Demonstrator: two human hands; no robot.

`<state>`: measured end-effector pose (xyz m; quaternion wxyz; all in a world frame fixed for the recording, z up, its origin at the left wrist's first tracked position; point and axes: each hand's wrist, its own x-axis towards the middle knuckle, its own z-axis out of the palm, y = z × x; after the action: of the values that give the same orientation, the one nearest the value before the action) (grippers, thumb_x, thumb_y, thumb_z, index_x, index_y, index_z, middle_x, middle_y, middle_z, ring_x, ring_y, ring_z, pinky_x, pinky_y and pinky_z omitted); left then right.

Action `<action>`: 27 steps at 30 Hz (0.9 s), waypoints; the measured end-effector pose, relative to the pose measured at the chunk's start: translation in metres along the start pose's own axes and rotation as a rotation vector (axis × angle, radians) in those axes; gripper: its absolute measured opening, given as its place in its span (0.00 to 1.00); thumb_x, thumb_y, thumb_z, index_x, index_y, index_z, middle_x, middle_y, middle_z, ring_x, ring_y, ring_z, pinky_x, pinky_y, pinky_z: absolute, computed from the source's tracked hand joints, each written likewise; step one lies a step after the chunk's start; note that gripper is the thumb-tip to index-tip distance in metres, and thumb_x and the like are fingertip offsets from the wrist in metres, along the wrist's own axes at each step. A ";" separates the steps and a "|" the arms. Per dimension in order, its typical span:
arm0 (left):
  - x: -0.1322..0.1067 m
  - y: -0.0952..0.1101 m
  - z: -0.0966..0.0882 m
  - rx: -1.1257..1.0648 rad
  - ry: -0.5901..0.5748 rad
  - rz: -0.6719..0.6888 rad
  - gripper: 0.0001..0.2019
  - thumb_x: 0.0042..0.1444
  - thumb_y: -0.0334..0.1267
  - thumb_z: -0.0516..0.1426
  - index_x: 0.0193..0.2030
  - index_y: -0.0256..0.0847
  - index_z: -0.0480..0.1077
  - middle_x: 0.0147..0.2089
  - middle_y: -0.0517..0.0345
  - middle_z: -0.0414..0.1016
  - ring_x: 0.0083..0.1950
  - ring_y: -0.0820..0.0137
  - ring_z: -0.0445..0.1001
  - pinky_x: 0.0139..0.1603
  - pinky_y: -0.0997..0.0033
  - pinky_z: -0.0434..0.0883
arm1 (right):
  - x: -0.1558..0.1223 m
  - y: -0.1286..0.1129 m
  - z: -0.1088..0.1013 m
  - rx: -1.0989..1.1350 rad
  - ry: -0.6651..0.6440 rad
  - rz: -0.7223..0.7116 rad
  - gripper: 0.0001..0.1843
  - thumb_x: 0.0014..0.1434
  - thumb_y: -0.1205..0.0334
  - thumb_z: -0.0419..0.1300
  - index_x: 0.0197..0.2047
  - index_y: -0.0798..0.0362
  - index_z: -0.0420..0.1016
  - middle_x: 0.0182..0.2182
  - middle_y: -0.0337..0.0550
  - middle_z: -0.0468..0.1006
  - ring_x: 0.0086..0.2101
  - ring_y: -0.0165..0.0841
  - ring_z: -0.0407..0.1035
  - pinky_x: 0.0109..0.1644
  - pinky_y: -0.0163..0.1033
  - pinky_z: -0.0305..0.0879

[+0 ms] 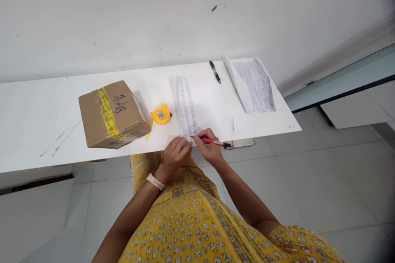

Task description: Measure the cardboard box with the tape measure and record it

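A red pen (212,141) with a black end is gripped in my right hand (212,150), its tip down on a white sheet of paper (212,109). Columns of dark handwriting run along the left part of that sheet. My left hand (177,153) rests on the sheet's near left corner at the table edge, fingers stretched out and lying flat, holding nothing. A yellow tape measure (161,114), with a short bit of yellow tape out, lies left of the paper. Beyond the sheet, toward the right, is a black pen (215,72).
On the left of the narrow white table (40,111) stands a cardboard box (108,115) with yellow tape and handwriting. Densely written paper (254,84) lies at the right end. A white wall (123,20) runs behind, and a glass-edged surface (342,76) is at right.
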<state>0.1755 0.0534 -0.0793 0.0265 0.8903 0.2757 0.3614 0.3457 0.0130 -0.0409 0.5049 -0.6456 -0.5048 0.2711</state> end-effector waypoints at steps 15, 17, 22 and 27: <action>-0.004 0.000 0.006 -0.054 0.038 -0.009 0.07 0.62 0.32 0.61 0.47 0.43 0.76 0.42 0.51 0.82 0.49 0.62 0.81 0.54 0.55 0.79 | -0.005 0.007 0.005 -0.188 0.048 -0.068 0.16 0.62 0.51 0.56 0.27 0.46 0.57 0.19 0.33 0.63 0.22 0.31 0.61 0.29 0.37 0.61; -0.006 0.000 0.007 -0.056 0.014 -0.027 0.07 0.63 0.33 0.60 0.46 0.44 0.76 0.43 0.51 0.82 0.49 0.62 0.81 0.54 0.55 0.79 | -0.005 0.008 0.005 -0.188 0.052 -0.074 0.16 0.62 0.51 0.56 0.27 0.46 0.57 0.19 0.33 0.63 0.22 0.31 0.61 0.29 0.37 0.60; -0.007 0.000 0.008 -0.046 -0.003 -0.034 0.07 0.63 0.33 0.60 0.46 0.44 0.76 0.43 0.51 0.82 0.49 0.62 0.82 0.54 0.54 0.80 | -0.005 0.007 0.006 -0.202 0.050 -0.071 0.16 0.62 0.52 0.56 0.27 0.46 0.57 0.19 0.32 0.63 0.21 0.30 0.62 0.29 0.36 0.61; -0.004 0.001 0.006 -0.040 -0.001 -0.033 0.06 0.63 0.33 0.59 0.45 0.44 0.76 0.42 0.52 0.82 0.48 0.62 0.82 0.54 0.55 0.80 | -0.005 0.005 0.006 -0.193 0.056 -0.086 0.15 0.62 0.52 0.56 0.27 0.46 0.57 0.19 0.32 0.63 0.21 0.31 0.61 0.29 0.37 0.61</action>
<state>0.1778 0.0515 -0.0863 0.0506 0.8851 0.2832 0.3658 0.3409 0.0111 -0.0484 0.4653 -0.6764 -0.5414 0.1814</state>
